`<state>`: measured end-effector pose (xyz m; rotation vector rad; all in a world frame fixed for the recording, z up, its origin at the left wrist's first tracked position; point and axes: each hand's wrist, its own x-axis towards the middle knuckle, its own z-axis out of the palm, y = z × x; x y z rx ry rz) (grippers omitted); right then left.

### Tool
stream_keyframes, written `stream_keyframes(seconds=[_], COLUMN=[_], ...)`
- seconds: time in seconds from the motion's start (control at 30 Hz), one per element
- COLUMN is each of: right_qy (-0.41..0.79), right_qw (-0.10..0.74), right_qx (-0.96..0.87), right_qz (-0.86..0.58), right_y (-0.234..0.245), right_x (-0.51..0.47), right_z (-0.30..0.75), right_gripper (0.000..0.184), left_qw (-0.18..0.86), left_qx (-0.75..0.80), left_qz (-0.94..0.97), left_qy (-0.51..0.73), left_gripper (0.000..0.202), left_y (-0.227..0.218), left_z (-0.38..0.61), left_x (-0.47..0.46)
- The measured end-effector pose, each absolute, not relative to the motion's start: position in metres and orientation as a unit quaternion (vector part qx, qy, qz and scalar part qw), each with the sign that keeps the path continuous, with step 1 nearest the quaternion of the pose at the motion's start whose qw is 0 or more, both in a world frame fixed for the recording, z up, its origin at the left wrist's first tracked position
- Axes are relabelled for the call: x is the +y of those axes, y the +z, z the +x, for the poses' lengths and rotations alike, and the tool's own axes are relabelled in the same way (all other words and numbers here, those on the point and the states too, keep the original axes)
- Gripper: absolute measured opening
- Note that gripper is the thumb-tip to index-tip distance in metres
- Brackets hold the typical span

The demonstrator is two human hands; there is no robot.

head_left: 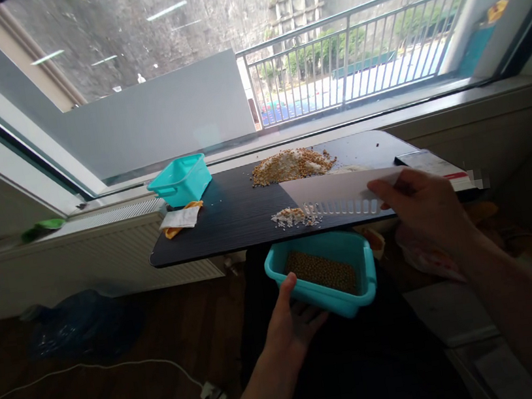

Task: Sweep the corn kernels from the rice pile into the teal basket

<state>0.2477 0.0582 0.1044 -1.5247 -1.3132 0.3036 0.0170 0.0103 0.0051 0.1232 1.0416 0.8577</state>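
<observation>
My left hand [290, 321] grips a turquoise plastic basin [345, 304] by its near left side, with the thumb at the rim. A layer of small brownish round beans [323, 271] covers its bottom. Over the tabletop, my right hand [427, 203] pinches the right end of a thin white sheet [328, 187] with a row of slots along its lower edge. The sheet's left end is at a small heap of white grains and yellowish beans [291, 217] near the table's front edge. Behind it lies a larger mixed heap [291, 164].
A second turquoise basin [189, 180] stands at the table's back left, beside a white-and-orange packet [182, 220]. A flat white box [433, 169] lies at the right end of the dark table [234, 220]. A window and radiator [119, 246] are beyond. A power strip [213, 395] lies on the floor.
</observation>
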Motion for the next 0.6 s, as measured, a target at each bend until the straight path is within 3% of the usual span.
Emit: stream_keyframes(seconds=[0.6], right_qy=[0.124], right_qw=[0.507], right_qx=[-0.544], right_qz=[-0.657], right_y=[0.111], right_x=[0.044], right_z=[0.245], right_gripper=[0.029], left_qw=[0.79], left_qx=[0.467], left_qz=[0.057], left_qy=[0.392], left_gripper=[0.057], left_y=[0.004], left_z=[0.019], left_x=[0.01])
